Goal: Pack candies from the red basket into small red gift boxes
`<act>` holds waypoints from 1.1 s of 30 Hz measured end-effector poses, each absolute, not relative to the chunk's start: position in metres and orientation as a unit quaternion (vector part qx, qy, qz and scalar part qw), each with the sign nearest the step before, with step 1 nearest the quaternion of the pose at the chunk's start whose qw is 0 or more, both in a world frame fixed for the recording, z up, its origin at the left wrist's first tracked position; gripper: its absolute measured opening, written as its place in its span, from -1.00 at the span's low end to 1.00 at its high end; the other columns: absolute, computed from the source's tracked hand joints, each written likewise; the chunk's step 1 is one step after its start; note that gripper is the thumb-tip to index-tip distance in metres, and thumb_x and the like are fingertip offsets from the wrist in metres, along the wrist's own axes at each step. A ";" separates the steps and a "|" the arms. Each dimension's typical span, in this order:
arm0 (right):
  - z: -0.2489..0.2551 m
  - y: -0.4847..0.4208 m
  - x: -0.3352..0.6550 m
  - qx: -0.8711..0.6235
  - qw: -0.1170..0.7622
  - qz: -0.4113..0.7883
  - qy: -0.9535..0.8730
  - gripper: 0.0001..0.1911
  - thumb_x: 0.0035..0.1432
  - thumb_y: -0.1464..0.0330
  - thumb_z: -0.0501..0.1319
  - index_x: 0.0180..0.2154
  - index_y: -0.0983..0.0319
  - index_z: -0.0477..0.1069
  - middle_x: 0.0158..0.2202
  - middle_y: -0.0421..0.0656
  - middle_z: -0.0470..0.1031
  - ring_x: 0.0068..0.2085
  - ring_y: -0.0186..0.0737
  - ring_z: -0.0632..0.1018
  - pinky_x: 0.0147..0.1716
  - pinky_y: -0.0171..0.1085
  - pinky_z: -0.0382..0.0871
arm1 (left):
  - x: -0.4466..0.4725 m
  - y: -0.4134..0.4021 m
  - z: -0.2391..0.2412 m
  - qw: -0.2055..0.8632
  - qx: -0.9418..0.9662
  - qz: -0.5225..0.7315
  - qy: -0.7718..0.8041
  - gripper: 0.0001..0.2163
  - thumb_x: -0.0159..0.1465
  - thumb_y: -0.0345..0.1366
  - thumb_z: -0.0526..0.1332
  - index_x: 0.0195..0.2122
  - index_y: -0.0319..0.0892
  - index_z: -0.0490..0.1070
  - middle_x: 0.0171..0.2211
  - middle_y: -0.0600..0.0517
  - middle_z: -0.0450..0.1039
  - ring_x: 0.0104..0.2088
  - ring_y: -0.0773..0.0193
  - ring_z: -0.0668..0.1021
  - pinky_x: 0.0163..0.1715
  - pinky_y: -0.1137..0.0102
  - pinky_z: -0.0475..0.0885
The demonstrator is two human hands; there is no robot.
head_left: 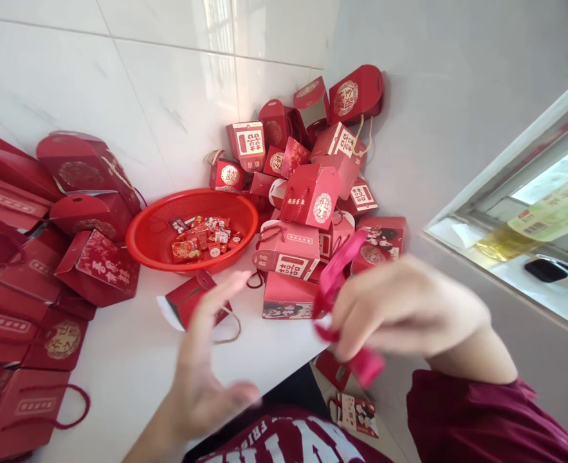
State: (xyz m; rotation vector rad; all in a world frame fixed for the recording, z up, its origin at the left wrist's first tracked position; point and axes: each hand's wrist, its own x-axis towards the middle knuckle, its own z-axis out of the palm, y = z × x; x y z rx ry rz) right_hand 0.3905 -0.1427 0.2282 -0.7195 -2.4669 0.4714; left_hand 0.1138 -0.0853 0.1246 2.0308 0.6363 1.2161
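Note:
My right hand [399, 308] is closed in a pinch on a pink-red piece of folded card or ribbon [334, 283], held above the white table's near corner. The piece is blurred by motion. My left hand [206, 366] hovers lower left of it, fingers spread and empty, just in front of a small red gift box [187, 302] lying on its side with a cord handle. Behind both hands sits a red mesh basket [143, 238] holding several small wrapped sweets [204, 238].
A heap of small red and pink gift boxes [307, 193] fills the back corner against the wall. Larger flat red boxes [27, 257] are stacked along the left. A windowsill with a bottle [539, 222] lies at right. More red boxes [356, 411] lie on the floor.

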 end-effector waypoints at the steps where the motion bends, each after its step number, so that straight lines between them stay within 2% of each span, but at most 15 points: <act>1: 0.224 -0.148 0.374 -0.259 0.232 0.113 -0.931 -0.85 0.28 0.49 0.19 -0.21 0.20 0.53 -0.25 -0.21 0.62 -0.25 -0.40 0.63 -0.24 -0.41 0.53 | 0.125 -0.094 0.127 0.411 0.780 0.420 0.214 -0.13 0.04 0.30 0.26 0.30 -0.01 0.13 0.26 -0.14 0.24 0.26 -0.22 0.30 0.25 0.01 0.23; 2: 0.219 -0.151 0.361 -0.266 0.217 0.051 -0.938 -0.84 0.29 0.51 0.18 -0.23 0.21 0.53 -0.28 -0.18 0.62 -0.28 -0.34 0.63 -0.25 -0.35 0.56 | 0.135 -0.100 0.127 0.478 0.777 0.362 0.193 -0.10 -0.02 0.27 0.34 0.29 -0.01 0.15 0.21 -0.16 0.30 0.22 -0.20 0.36 0.21 0.06 0.29; 3: 0.212 -0.153 0.353 -0.284 0.223 0.000 -0.932 -0.83 0.31 0.51 0.16 -0.22 0.23 0.52 -0.27 -0.14 0.62 -0.27 -0.27 0.63 -0.25 -0.27 0.57 | 0.145 -0.106 0.125 0.542 0.758 0.308 0.191 -0.21 0.03 0.19 0.36 0.23 -0.02 0.21 0.09 -0.15 0.41 0.12 -0.12 0.46 0.14 0.12 0.36; 5: 0.194 -0.154 0.352 -0.309 0.278 -0.040 -0.909 -0.81 0.32 0.51 0.12 -0.13 0.26 0.49 -0.19 -0.08 0.61 -0.18 -0.20 0.62 -0.20 -0.21 0.56 | 0.158 -0.110 0.119 0.655 0.698 0.214 0.194 -0.60 0.26 0.03 0.24 0.01 -0.09 0.37 -0.29 -0.04 0.49 -0.22 0.13 0.55 -0.07 0.25 0.45; 6: 0.184 -0.155 0.358 -0.327 0.312 -0.033 -0.891 -0.79 0.32 0.52 0.11 -0.08 0.26 0.47 -0.15 -0.08 0.60 -0.13 -0.20 0.61 -0.16 -0.21 0.55 | 0.162 -0.110 0.114 0.701 0.661 0.184 0.195 -0.71 0.34 -0.02 0.16 -0.13 -0.13 0.40 -0.45 0.04 0.39 -0.40 0.26 0.49 -0.20 0.31 0.45; 8: 0.160 -0.157 0.381 -0.402 0.369 0.004 -0.838 -0.74 0.29 0.53 0.15 -0.04 0.19 0.45 -0.13 -0.13 0.59 -0.10 -0.25 0.60 -0.14 -0.26 0.53 | 0.161 -0.108 0.105 0.755 0.605 0.153 0.203 -0.69 0.40 -0.04 0.06 -0.32 -0.17 0.36 -0.57 0.13 0.17 -0.57 0.40 0.26 -0.44 0.43 0.33; 10: 0.129 -0.162 0.416 -0.528 0.426 0.025 -0.734 -0.78 0.27 0.46 0.20 -0.07 0.14 0.47 -0.16 -0.17 0.60 -0.15 -0.25 0.61 -0.16 -0.27 0.52 | 0.152 -0.103 0.098 0.772 0.573 0.152 0.228 -0.64 0.39 -0.03 0.07 -0.41 -0.20 0.29 -0.57 0.16 0.08 -0.58 0.45 0.13 -0.55 0.48 0.13; 12: 0.090 -0.167 0.458 -0.694 0.461 -0.014 -0.553 -0.81 0.26 0.32 0.22 -0.09 0.16 0.48 -0.14 -0.12 0.60 -0.14 -0.16 0.61 -0.13 -0.20 0.50 | 0.139 -0.098 0.091 0.776 0.555 0.153 0.259 -0.58 0.39 0.00 0.07 -0.49 -0.21 0.23 -0.58 0.16 0.05 -0.58 0.46 0.09 -0.58 0.47 0.00; 13: 0.069 -0.169 0.481 -0.766 0.449 -0.042 -0.458 -0.79 0.25 0.27 0.20 -0.11 0.19 0.49 -0.17 -0.09 0.61 -0.16 -0.11 0.61 -0.15 -0.17 0.49 | 0.133 -0.096 0.089 0.777 0.546 0.154 0.271 -0.56 0.38 0.02 0.07 -0.52 -0.21 0.20 -0.59 0.16 0.03 -0.59 0.47 0.07 -0.59 0.46 -0.04; 15: 0.029 -0.171 0.524 -0.881 0.343 -0.072 -0.318 -0.72 0.25 0.27 0.09 -0.16 0.22 0.53 -0.26 -0.02 0.62 -0.19 0.02 0.62 -0.13 -0.06 0.46 | 0.121 -0.093 0.083 0.783 0.528 0.153 0.290 -0.52 0.35 0.06 0.10 -0.56 -0.21 0.16 -0.61 0.17 0.01 -0.61 0.49 0.04 -0.60 0.44 -0.10; 17: -0.004 -0.169 0.560 -0.900 0.311 -0.061 -0.298 -0.66 0.18 0.36 0.05 -0.18 0.34 0.55 -0.25 0.15 0.61 -0.14 0.18 0.60 -0.11 0.05 0.42 | 0.112 -0.089 0.078 0.789 0.513 0.154 0.301 -0.51 0.32 0.08 0.15 -0.57 -0.21 0.16 -0.62 0.18 0.02 -0.62 0.50 0.03 -0.61 0.44 -0.12; 19: -0.025 -0.162 0.583 -0.896 0.298 -0.049 -0.324 -0.63 0.10 0.34 0.12 -0.12 0.37 0.55 -0.13 0.20 0.59 -0.06 0.23 0.57 -0.06 0.04 0.40 | 0.108 -0.087 0.074 0.796 0.503 0.148 0.301 -0.50 0.29 0.09 0.17 -0.58 -0.21 0.17 -0.64 0.19 0.00 -0.63 0.50 0.03 -0.61 0.44 -0.13; 25: -0.039 -0.124 0.604 -0.849 0.290 -0.005 -0.442 -0.52 -0.06 0.39 0.23 -0.03 0.27 0.51 0.06 0.07 0.52 0.06 0.09 0.51 0.00 -0.15 0.38 | 0.113 -0.086 0.065 0.800 0.489 0.141 0.318 -0.51 0.27 0.08 0.20 -0.57 -0.22 0.17 -0.62 0.19 0.01 -0.64 0.52 0.01 -0.63 0.45 -0.16; 28: -0.043 -0.114 0.610 -0.848 0.301 -0.005 -0.437 -0.52 -0.01 0.34 0.23 0.01 0.25 0.46 0.05 0.04 0.52 0.04 0.02 0.52 -0.01 -0.19 0.38 | 0.118 -0.087 0.061 0.799 0.474 0.136 0.344 -0.52 0.25 0.11 0.22 -0.52 -0.21 0.19 -0.58 0.18 0.07 -0.62 0.52 0.02 -0.62 0.47 -0.16; 33: -0.058 -0.120 0.622 -0.896 0.301 -0.007 -0.327 -0.58 0.15 0.33 0.10 0.01 0.38 0.41 -0.12 0.13 0.59 -0.10 0.03 0.59 -0.15 -0.14 0.44 | 0.118 -0.087 0.056 0.800 0.468 0.113 0.358 -0.52 0.25 0.13 0.19 -0.52 -0.20 0.18 -0.60 0.20 -0.01 -0.62 0.51 -0.02 -0.63 0.47 -0.16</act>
